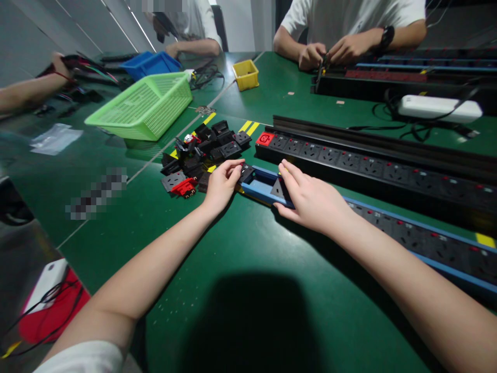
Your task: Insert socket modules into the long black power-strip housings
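Note:
A long blue power strip housing [261, 196] lies slanted across the green table, with black socket modules [411, 233] seated along its right part. At its left end, the thumb and fingers of my left hand [223, 185] are closed on a black socket module [247, 172]. An open gap shows in the housing between this module and another black one partly under my right hand [316, 201]. That hand wraps over the housing, fingers on the far side and thumb on the near side. Left of the housing is a pile of loose black and red socket modules [198, 158].
Behind the housing lies a black power strip [330, 158] with a red end socket. A green basket [143, 111], blue bins [151, 65] and a yellow bin [246, 75] stand farther back. Co-workers' hands [341, 52] work across the table. A white power strip [438, 107] trails cables.

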### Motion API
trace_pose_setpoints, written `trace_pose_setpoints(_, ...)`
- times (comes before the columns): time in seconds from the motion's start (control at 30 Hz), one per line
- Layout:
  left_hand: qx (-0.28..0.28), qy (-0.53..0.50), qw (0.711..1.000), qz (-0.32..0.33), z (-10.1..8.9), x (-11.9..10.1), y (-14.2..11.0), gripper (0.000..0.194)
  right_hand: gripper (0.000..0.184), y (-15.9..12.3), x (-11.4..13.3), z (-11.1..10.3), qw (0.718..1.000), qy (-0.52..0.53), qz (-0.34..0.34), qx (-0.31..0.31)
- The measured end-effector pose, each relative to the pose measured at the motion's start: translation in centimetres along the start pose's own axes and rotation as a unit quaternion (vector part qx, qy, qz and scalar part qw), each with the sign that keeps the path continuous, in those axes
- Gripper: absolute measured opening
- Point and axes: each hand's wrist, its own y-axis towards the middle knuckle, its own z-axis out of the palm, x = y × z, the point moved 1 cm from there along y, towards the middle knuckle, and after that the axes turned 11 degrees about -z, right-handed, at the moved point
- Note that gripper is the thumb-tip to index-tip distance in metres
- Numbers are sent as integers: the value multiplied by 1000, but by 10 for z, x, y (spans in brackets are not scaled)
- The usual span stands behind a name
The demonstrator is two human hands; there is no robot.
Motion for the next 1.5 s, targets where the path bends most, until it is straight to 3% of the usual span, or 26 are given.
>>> trace_pose_setpoints(0.17, -7, 40, 999, 23, 0, 1, 0, 34, 77, 2, 0, 1, 1000, 12, 7, 21)
trace_pose_setpoints(0.3, 29, 81, 995, 41, 2, -4, -1, 37, 76, 2, 0, 1, 1000, 11, 10, 21)
trace_pose_setpoints(0.63, 55, 67, 996, 21, 5, -5, -2, 46, 76, 3, 2, 1, 1000, 5, 14, 25)
trace_pose_setpoints(0.87, 53, 142, 987, 45, 2, -10, -10, 53, 75, 4, 2, 1, 1000, 4, 6, 24)
trace_pose_setpoints(1.5, 107, 72, 991, 31, 0, -4, -8, 59, 75, 4, 1, 0, 1000, 12, 4, 24)
